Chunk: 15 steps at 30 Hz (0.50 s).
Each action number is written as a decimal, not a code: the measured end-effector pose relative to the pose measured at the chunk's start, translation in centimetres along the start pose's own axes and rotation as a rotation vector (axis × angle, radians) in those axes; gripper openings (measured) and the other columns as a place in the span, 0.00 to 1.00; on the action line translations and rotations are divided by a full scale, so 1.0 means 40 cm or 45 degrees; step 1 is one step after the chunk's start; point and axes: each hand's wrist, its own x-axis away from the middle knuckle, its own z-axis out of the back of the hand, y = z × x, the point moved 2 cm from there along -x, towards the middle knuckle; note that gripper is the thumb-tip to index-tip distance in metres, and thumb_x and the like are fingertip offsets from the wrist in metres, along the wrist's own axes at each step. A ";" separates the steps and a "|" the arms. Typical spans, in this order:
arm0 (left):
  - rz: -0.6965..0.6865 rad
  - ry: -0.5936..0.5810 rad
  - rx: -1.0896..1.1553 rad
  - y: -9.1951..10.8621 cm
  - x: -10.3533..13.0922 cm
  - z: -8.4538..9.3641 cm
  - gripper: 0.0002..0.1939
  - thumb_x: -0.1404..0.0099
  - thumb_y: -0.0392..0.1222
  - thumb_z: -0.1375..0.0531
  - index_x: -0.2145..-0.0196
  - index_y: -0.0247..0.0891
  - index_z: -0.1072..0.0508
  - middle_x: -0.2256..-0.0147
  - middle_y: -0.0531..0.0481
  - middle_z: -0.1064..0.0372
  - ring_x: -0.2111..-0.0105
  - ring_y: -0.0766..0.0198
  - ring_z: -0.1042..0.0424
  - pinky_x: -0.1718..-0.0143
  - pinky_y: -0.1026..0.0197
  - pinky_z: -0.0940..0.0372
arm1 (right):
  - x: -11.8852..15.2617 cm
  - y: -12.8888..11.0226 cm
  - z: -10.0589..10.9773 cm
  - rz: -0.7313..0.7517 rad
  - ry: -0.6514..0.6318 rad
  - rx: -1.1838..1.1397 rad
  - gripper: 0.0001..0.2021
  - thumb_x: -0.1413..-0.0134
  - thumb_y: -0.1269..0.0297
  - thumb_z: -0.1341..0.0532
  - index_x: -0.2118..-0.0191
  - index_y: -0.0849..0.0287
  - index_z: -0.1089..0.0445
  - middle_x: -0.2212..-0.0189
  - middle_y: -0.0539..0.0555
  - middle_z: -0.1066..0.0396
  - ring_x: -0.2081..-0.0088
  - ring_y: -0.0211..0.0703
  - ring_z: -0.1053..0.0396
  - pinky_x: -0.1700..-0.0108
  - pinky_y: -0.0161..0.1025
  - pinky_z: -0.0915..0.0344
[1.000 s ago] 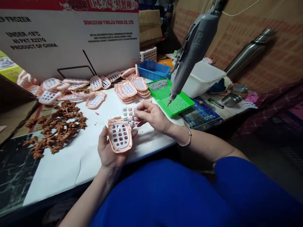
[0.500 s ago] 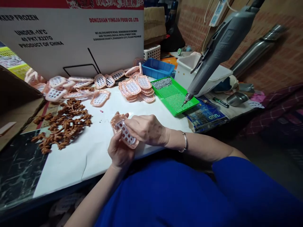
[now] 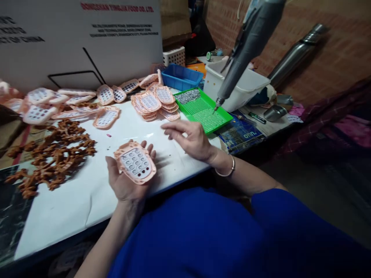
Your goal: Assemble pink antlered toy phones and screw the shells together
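Note:
A pink plastic piece with a white perforated panel [image 3: 136,163] lies face up on the palm of my left hand [image 3: 127,187], whose fingers show beyond its far edge. To the right, my right hand [image 3: 191,141] is above the white table surface, apart from the piece, with its fingers apart and nothing between them. Beyond it is a green tray [image 3: 203,110] with small silvery screws. A grey electric screwdriver [image 3: 240,54] hangs with its tip over that tray. A stack of similar pink pieces [image 3: 150,102] stands left of the tray.
Brown branching plastic parts [image 3: 62,154] lie on the left, with more pink pieces [image 3: 40,112] behind them. A large printed carton [image 3: 66,38] rises at the back. A blue bin [image 3: 181,77], a white tub [image 3: 237,85] and a steel flask [image 3: 298,54] are at the back right.
My right hand has let go of the pink piece and moved right. My left hand has opened flat beneath the piece. The camera view has shifted to the right.

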 end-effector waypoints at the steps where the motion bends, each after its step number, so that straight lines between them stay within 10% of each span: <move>1: 0.014 0.002 -0.014 0.004 -0.002 0.003 0.31 0.42 0.71 0.43 0.58 0.42 0.22 0.56 0.44 0.21 0.52 0.52 0.24 0.51 0.52 0.28 | 0.008 0.019 0.026 -0.052 0.004 0.080 0.12 0.33 0.65 0.45 0.55 0.62 0.25 0.60 0.56 0.23 0.62 0.38 0.26 0.56 0.37 0.30; 11: 0.123 0.074 -0.125 -0.002 0.009 -0.030 0.31 0.42 0.73 0.45 0.59 0.44 0.22 0.57 0.44 0.21 0.51 0.51 0.25 0.57 0.55 0.26 | 0.136 0.110 0.048 0.397 -0.417 0.785 0.12 0.34 0.72 0.46 0.56 0.61 0.24 0.55 0.59 0.24 0.59 0.43 0.32 0.57 0.40 0.32; 15: 0.139 0.118 -0.124 -0.007 0.013 -0.050 0.33 0.42 0.72 0.45 0.59 0.41 0.22 0.58 0.42 0.21 0.53 0.51 0.23 0.58 0.55 0.26 | 0.114 0.107 0.033 0.279 -0.609 0.641 0.08 0.37 0.72 0.41 0.65 0.63 0.24 0.65 0.58 0.23 0.64 0.42 0.31 0.62 0.40 0.34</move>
